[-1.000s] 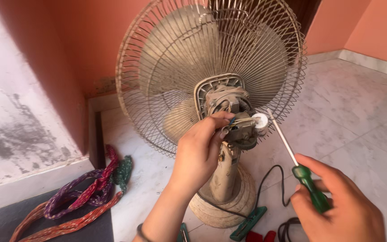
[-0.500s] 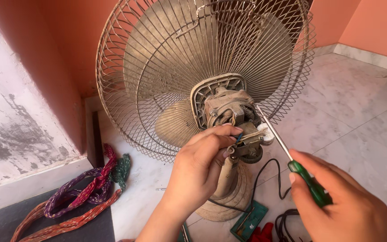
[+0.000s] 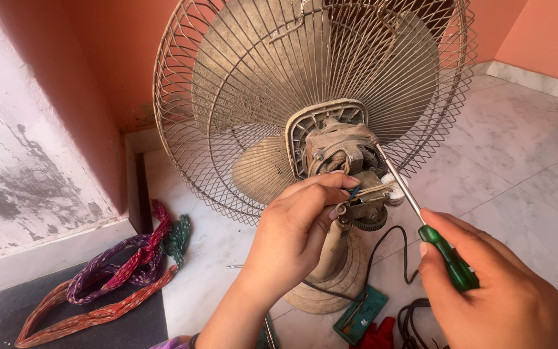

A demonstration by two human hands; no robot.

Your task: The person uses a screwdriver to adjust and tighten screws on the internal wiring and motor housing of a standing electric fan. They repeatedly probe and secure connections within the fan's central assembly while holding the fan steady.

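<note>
A dusty beige table fan (image 3: 305,97) stands on the floor with its wire cage facing away and its rear motor (image 3: 340,152) bare. My left hand (image 3: 298,229) pinches thin wires at the small gear housing under the motor. In my right hand (image 3: 485,291) is a green-handled screwdriver (image 3: 450,258). Its metal shaft slants up and left, with the tip against the right side of the motor. The fan's round base (image 3: 330,284) sits behind my left wrist.
A black cord (image 3: 389,252) trails from the fan to the marble floor. A green circuit piece (image 3: 360,317), a red object (image 3: 376,336) and coiled black cable (image 3: 414,320) lie by the base. Braided coloured ropes (image 3: 111,278) lie on the left, beside a dark mat (image 3: 66,329). Orange walls stand behind.
The view has moved closer to the fan. My left hand stays at the wires below the motor, and the screwdriver tip has risen to the motor's side.
</note>
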